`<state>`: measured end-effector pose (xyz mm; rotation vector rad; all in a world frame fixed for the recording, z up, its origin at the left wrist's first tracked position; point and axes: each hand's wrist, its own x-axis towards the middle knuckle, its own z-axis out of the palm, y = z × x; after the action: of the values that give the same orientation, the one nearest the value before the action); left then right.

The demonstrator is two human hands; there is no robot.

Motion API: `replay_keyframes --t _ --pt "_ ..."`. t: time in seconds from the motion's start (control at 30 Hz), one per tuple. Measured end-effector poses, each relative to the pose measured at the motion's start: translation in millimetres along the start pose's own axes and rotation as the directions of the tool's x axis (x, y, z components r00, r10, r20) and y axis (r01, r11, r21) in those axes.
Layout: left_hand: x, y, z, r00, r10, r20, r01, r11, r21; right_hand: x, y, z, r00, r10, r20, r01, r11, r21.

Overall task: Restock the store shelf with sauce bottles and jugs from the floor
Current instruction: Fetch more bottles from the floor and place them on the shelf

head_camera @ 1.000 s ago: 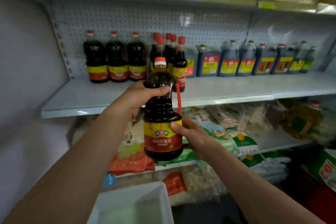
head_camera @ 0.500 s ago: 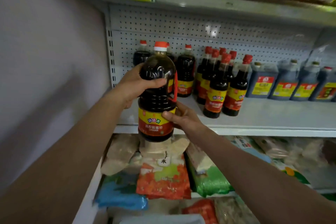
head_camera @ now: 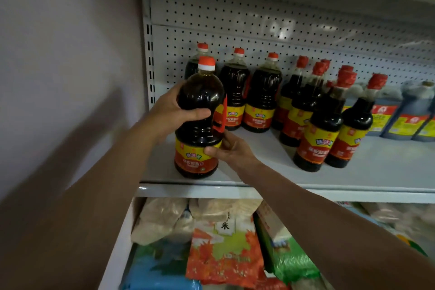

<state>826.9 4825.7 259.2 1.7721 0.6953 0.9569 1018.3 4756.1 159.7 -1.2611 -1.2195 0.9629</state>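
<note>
A big dark sauce bottle [head_camera: 199,101] with an orange cap and a red and yellow label stands upright at the front left of the white shelf [head_camera: 259,186]. My left hand [head_camera: 169,113] grips its upper body from the left, thumb across the front. My right hand [head_camera: 229,148] holds its lower right side at the label. Three matching bottles [head_camera: 261,96] stand in a row behind it by the pegboard.
Slimmer red-capped sauce bottles [head_camera: 322,129] crowd the shelf's middle, and blue jugs [head_camera: 407,120] stand further right. A wall [head_camera: 70,54] closes the left side. Bagged goods [head_camera: 223,252] fill the lower shelf. Another shelf hangs overhead.
Both hands have carried the bottle up from below shelf height and forward onto the front left of the shelf. The view has moved closer and leftward.
</note>
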Motion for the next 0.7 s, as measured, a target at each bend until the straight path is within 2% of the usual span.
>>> replay_keyframes --t 0.17,0.33,0.7 --pt "43 -17 -10 1.0 -0.019 0.0 0.019 1.0 0.021 46 5 -2 1.0 0.001 0.023 0.0 1.0 -0.029" --pt "78 -25 -10 0.999 -0.038 0.014 0.038 0.999 -0.032 75 11 -8 1.0 -0.012 0.012 0.013 1.0 -0.017" --pt "105 -39 -5 0.998 -0.061 -0.022 0.061 0.998 -0.023 93 12 -18 0.999 -0.006 0.034 0.008 0.998 -0.066"
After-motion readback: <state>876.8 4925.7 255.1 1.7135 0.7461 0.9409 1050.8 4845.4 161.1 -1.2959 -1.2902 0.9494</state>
